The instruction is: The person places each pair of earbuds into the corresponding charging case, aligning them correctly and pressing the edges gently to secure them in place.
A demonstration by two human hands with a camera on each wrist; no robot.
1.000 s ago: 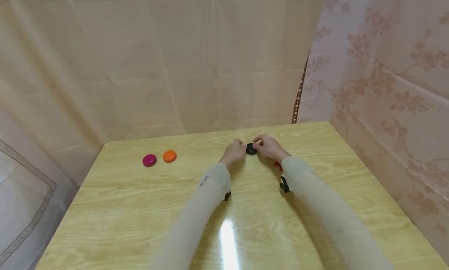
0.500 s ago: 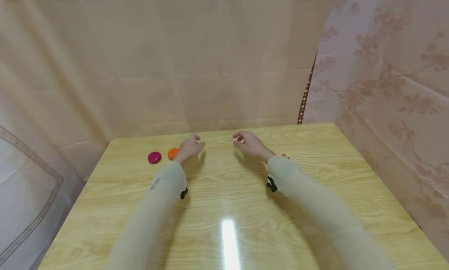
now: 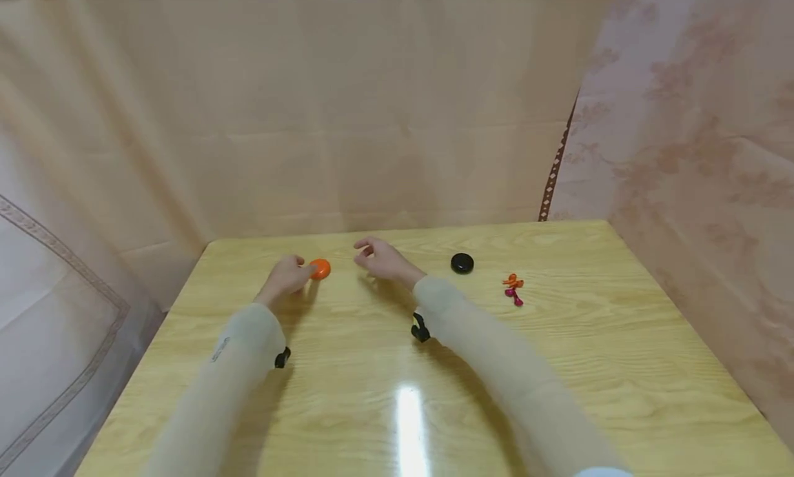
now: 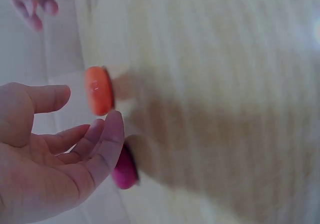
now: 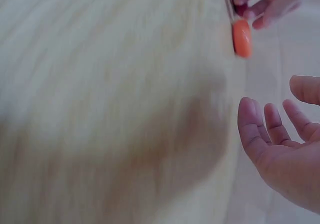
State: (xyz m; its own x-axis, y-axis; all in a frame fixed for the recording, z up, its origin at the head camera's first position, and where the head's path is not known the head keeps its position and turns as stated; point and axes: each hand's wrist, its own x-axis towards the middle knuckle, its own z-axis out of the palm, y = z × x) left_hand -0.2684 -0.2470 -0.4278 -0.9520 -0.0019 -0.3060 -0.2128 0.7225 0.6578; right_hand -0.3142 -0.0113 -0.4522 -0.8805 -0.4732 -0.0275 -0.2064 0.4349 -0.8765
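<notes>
A glossy orange round disc (image 3: 320,269) lies near the back edge of the table. My left hand (image 3: 287,277) is right beside it, fingertips at its left side in the head view. In the left wrist view the thumb and fingers stand apart, with the orange disc just past the fingertips and a magenta round disc (image 4: 125,169) partly behind the fingers. The left hand hides the magenta disc in the head view. To the right of the orange disc, my right hand (image 3: 383,260) hovers over the table with loosely bent fingers and nothing in them.
A black round disc (image 3: 462,263) lies right of the right hand. Farther right are a small orange piece (image 3: 513,281) and a small magenta piece (image 3: 514,296), both irregular in shape. Cloth curtains (image 3: 372,153) hang behind the wooden table (image 3: 384,353) and at its sides.
Both hands have let go of the black disc and moved left, the left hand to the orange disc. The black disc and the small pieces are uncovered; the magenta disc is now hidden.
</notes>
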